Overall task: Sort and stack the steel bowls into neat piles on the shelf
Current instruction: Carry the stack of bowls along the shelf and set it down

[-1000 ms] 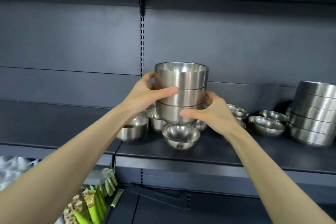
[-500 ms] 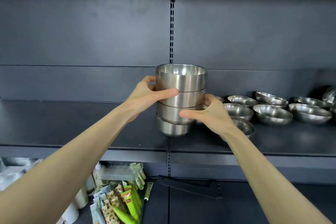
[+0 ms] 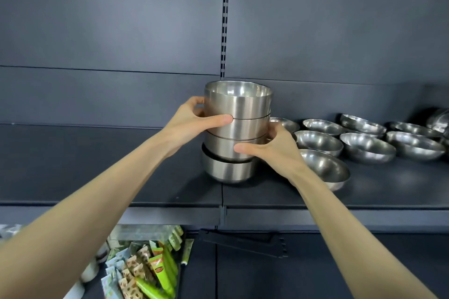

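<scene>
A stack of steel bowls point(image 3: 239, 114) stands in the middle of the dark shelf point(image 3: 121, 177), nested in a lone bottom bowl point(image 3: 228, 170) that rests on the shelf and sits slightly off to the left. My left hand point(image 3: 192, 121) grips the stack's left side, thumb across the front. My right hand point(image 3: 274, 150) grips its lower right side. To the right, several shallow steel bowls point(image 3: 366, 147) lie loose on the shelf, one large bowl point(image 3: 328, 168) partly hidden behind my right wrist.
A slotted upright point(image 3: 224, 19) runs up the dark back panel behind the stack. The shelf's left half holds nothing. Below the shelf at lower left lie colourful packets and green tubes point(image 3: 148, 267). More steel ware shows at the far right edge point(image 3: 441, 120).
The stack came leftwards along the shelf with both hands and now sits lower, in the bottom bowl on the shelf. My view has shifted left; the tall pile at right is out of sight.
</scene>
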`<action>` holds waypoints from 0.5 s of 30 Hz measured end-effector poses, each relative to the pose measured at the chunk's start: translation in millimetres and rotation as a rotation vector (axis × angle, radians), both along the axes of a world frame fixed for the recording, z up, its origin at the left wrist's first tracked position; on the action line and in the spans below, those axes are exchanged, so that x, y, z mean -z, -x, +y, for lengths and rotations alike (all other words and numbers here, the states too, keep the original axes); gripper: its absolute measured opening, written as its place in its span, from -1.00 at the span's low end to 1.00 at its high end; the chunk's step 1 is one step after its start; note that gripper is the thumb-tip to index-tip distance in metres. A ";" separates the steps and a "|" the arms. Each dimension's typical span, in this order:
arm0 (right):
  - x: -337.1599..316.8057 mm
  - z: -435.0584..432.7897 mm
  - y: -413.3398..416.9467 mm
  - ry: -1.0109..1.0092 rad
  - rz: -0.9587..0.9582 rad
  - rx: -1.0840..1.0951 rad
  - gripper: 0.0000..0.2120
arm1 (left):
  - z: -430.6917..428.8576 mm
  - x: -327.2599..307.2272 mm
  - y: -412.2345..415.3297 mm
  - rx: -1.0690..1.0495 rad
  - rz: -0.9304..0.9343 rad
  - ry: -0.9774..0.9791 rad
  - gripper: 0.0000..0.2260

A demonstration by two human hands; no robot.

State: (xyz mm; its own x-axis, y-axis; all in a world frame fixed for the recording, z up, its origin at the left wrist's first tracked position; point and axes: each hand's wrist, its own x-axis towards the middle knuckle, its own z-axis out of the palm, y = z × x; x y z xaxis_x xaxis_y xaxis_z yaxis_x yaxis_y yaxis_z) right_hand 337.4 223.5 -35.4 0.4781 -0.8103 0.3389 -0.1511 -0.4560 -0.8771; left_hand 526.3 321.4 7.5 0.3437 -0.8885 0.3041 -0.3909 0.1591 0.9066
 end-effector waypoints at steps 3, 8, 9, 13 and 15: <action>4.7 4.5 -3.2 0.006 -0.001 0.034 -0.03 | -0.6 4.3 -5.5 0.020 0.002 -0.002 -0.20; 9.7 14.9 -9.0 -0.023 0.019 0.077 -0.01 | -0.7 9.1 -15.0 0.055 -0.010 -0.017 -0.23; 9.7 16.9 -9.3 -0.023 0.022 0.087 -0.01 | -1.3 10.1 -16.7 0.063 -0.008 -0.016 -0.23; 12.0 24.0 -10.5 -0.018 0.062 0.134 0.10 | -4.3 14.2 -21.1 0.113 -0.009 -0.019 -0.21; 12.5 28.7 -11.6 -0.021 0.079 0.138 0.20 | -4.9 14.7 -22.5 0.135 -0.015 -0.020 -0.20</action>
